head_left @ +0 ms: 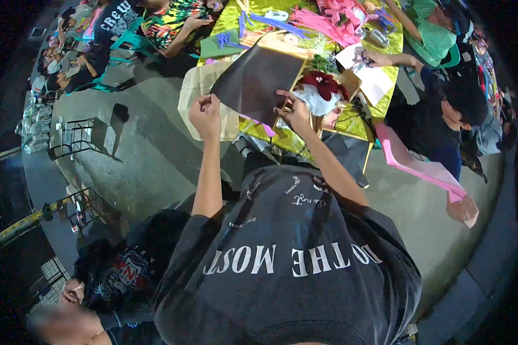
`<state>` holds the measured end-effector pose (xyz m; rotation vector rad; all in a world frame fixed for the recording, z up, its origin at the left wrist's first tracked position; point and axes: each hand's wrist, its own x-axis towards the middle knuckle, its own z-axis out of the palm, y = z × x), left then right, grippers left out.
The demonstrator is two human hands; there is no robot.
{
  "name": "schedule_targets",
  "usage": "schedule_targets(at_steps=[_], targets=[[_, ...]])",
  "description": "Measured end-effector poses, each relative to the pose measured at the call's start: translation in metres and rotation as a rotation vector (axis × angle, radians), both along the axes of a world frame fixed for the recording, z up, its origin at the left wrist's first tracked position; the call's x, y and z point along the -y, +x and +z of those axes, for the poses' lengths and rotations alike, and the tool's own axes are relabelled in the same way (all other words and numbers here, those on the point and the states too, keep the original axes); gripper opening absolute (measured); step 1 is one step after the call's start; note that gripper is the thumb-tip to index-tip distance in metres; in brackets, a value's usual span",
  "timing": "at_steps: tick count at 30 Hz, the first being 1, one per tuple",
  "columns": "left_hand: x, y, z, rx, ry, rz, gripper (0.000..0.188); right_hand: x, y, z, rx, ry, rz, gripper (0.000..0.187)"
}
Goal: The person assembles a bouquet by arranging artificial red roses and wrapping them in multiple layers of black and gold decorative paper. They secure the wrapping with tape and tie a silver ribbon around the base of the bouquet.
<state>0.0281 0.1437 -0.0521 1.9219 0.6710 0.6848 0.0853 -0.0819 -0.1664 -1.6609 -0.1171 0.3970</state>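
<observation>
My left hand [205,113] pinches the lower left corner of a black sheet of wrapping paper [258,80] with a tan edge. My right hand [295,111] grips the same sheet at its lower right side. Just right of the sheet lies a small bouquet with a dark red flower [324,84] in white tissue [318,102]. Under the black sheet lies a cream sheet [197,95]. Both rest at the near end of a table with a yellow-green cloth [392,43].
Pink paper strips [323,23], blue strips [276,23] and a white sheet [374,77] lie further up the table. A person at right holds pink paper [423,168]. Other people sit at top left and top right; another stands at bottom left. A black wire rack [77,138] stands at left.
</observation>
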Motion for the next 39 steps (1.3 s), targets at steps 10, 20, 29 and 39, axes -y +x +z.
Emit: schedule_targets(at_steps=[10,20,29,39], targets=[[-0.025,0.0,-0.067,0.048,0.273,-0.013,0.011,-0.051,0.013,-0.059,0.189,-0.006,0.049,0.063],[0.047,-0.018,-0.109,0.021,0.485,-0.379,0.011,-0.004,-0.018,-0.052,-0.083,-0.017,-0.07,0.036],[0.075,-0.017,-0.113,-0.032,0.464,-0.561,0.011,0.015,-0.023,-0.063,0.011,0.07,-0.093,0.039],[0.087,-0.019,-0.108,-0.106,0.672,-0.626,0.016,0.022,-0.026,-0.062,-0.176,0.27,-0.072,0.052]])
